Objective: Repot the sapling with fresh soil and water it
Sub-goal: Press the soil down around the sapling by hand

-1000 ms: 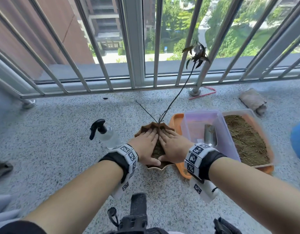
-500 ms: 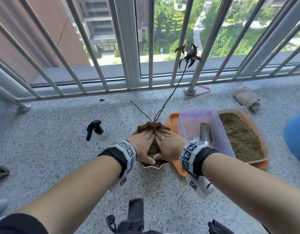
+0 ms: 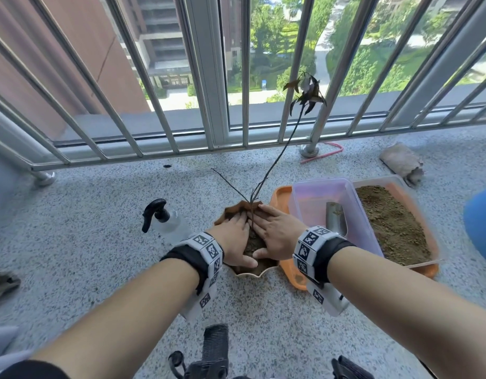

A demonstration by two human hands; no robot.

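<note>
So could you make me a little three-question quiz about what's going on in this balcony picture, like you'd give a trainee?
1. True or false: both hands, the left hand and the right hand, lie flat on the soil in the pot, one on each side of the sapling.
2. Where is the trowel? A) in the left hand B) in the clear tub C) on the floor beside the pot
3. Fill in: the spray bottle stands on the floor to the ____ of the pot.

Key: 1 true; 2 B; 3 left.
</note>
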